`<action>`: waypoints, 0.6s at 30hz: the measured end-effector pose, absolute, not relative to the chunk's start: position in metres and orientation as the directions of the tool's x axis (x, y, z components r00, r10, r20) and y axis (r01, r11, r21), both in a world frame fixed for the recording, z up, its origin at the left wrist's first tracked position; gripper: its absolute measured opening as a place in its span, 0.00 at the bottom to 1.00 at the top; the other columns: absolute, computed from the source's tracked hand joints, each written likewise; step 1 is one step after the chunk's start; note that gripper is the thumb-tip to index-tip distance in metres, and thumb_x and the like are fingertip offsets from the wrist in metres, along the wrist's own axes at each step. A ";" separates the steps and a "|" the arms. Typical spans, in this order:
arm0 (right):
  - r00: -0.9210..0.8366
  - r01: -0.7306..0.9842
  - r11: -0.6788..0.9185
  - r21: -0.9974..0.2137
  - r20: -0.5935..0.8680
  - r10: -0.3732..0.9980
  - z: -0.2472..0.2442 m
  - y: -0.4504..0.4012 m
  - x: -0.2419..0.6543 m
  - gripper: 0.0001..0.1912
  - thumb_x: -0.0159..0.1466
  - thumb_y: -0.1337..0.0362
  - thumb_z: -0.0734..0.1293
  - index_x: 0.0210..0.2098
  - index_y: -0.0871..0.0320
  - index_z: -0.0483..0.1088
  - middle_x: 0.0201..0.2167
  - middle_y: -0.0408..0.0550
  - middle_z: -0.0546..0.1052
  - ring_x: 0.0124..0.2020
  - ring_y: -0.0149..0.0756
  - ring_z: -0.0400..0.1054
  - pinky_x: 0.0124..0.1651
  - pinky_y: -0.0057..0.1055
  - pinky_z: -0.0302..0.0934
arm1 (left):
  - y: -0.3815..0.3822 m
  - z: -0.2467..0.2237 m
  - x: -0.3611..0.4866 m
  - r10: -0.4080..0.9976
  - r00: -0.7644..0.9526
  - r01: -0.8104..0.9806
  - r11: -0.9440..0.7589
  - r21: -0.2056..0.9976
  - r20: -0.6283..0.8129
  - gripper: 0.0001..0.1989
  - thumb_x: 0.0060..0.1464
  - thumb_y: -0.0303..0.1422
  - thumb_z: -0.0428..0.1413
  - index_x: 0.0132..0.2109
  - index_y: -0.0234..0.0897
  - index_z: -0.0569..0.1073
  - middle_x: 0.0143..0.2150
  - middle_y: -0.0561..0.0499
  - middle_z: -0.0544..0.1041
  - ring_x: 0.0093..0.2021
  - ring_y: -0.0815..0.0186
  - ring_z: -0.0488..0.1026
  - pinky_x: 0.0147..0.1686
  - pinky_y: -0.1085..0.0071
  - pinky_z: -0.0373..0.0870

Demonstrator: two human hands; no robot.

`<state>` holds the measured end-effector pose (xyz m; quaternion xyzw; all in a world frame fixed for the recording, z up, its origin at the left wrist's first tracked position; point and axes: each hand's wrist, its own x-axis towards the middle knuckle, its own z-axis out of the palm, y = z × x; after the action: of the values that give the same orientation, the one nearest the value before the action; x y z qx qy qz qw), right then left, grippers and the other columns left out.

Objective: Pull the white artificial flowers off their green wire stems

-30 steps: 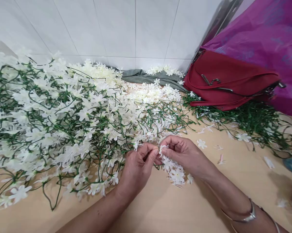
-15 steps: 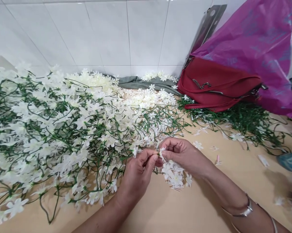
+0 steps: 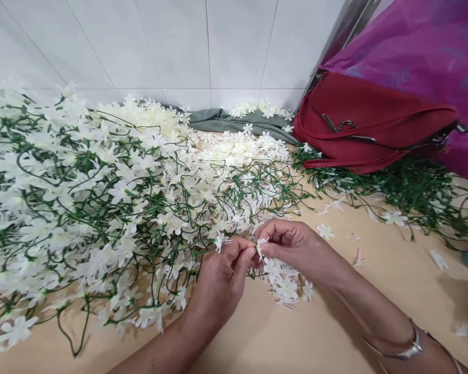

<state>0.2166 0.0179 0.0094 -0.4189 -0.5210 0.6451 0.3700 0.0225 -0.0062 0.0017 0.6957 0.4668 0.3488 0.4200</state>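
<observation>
My left hand (image 3: 226,270) pinches what looks like a green stem tip between thumb and forefinger; most of the stem is hidden by the fingers. A white artificial flower (image 3: 261,248) is pinched in my right hand (image 3: 296,249), right against the left fingertips. Another white blossom (image 3: 220,241) sticks out beside the left knuckles. Just below the right hand lies a small heap of loose white blossoms (image 3: 285,285). To the left spreads a big pile of white flowers on green stems (image 3: 112,208).
Loose white petals (image 3: 237,148) and bare green stems (image 3: 272,182) lie behind my hands. A red bag (image 3: 374,124) rests on more green stems (image 3: 420,182), with a purple plastic bag (image 3: 424,52) behind it. Grey cloth (image 3: 222,120) lies along the tiled wall (image 3: 171,47). A pink piece (image 3: 359,255) sits on the table.
The view has shifted slightly closer and lower, so the red bag appears larger and further right. Both hands stay together, pinching at the same spot with the white flower between them.
</observation>
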 end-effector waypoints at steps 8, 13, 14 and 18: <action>-0.413 -0.141 -0.186 -0.972 -0.113 0.904 0.007 0.018 0.220 0.09 0.64 0.58 0.76 0.37 0.55 0.75 0.30 0.42 0.79 0.34 0.36 0.75 0.42 0.35 0.67 | -0.006 0.000 0.025 0.943 0.305 0.329 -0.235 0.915 0.132 0.08 0.70 0.32 0.50 0.42 0.40 0.73 0.34 0.53 0.84 0.33 0.66 0.82 0.37 0.73 0.74; -0.385 -0.173 -0.154 -0.973 -0.077 0.920 0.007 0.018 0.225 0.12 0.66 0.59 0.75 0.47 0.54 0.76 0.35 0.42 0.78 0.37 0.32 0.72 0.45 0.32 0.65 | -0.005 0.001 0.025 0.944 0.302 0.247 -0.209 0.946 0.130 0.06 0.70 0.32 0.50 0.47 0.38 0.72 0.38 0.49 0.85 0.38 0.66 0.84 0.43 0.72 0.77; -0.388 -0.172 -0.146 -0.974 -0.069 0.919 0.007 0.018 0.225 0.13 0.66 0.58 0.75 0.48 0.55 0.76 0.36 0.43 0.78 0.38 0.33 0.72 0.46 0.32 0.64 | -0.005 0.000 0.025 0.946 0.298 0.226 -0.202 0.953 0.130 0.06 0.70 0.33 0.51 0.48 0.38 0.71 0.39 0.49 0.86 0.39 0.65 0.85 0.44 0.72 0.77; -0.395 -0.175 -0.118 -0.978 -0.040 0.918 0.006 0.018 0.223 0.12 0.67 0.58 0.74 0.48 0.54 0.76 0.37 0.44 0.78 0.39 0.34 0.72 0.47 0.33 0.65 | -0.006 -0.001 0.026 0.956 0.268 0.202 -0.179 0.963 0.121 0.05 0.69 0.34 0.53 0.46 0.39 0.72 0.40 0.49 0.86 0.41 0.64 0.85 0.44 0.71 0.78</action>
<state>0.2233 0.0176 0.0063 -0.3591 -0.5173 0.6556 0.4166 0.0258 -0.0056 -0.0010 0.6496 0.4454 0.4091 0.4608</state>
